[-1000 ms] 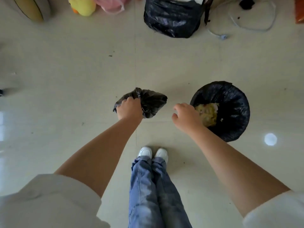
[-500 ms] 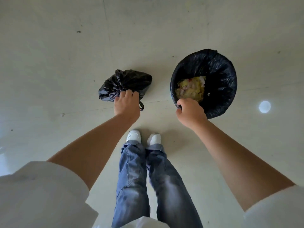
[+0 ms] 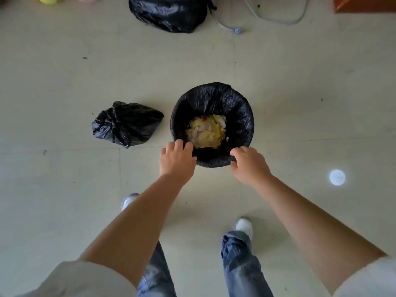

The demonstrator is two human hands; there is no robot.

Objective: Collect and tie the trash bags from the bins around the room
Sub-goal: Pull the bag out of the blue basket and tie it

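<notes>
Presently: left hand (image 3: 176, 160) and right hand (image 3: 249, 162) grasping near rim of bin liner (image 3: 242, 116), fingers curled over edge. Tied bag (image 3: 126, 124) on floor just left, untouched.

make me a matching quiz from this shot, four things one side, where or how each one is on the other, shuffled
Things:
1. tied bag
2. bin liner
3. big bag
4. left hand

Places or states:
A. open, with yellowish trash inside
B. at the bin's near rim, left side
C. on the floor left of the bin, knotted shut
D. at the top edge of the view, beside a grey cable

Pairs: 1-C, 2-A, 3-D, 4-B
</notes>
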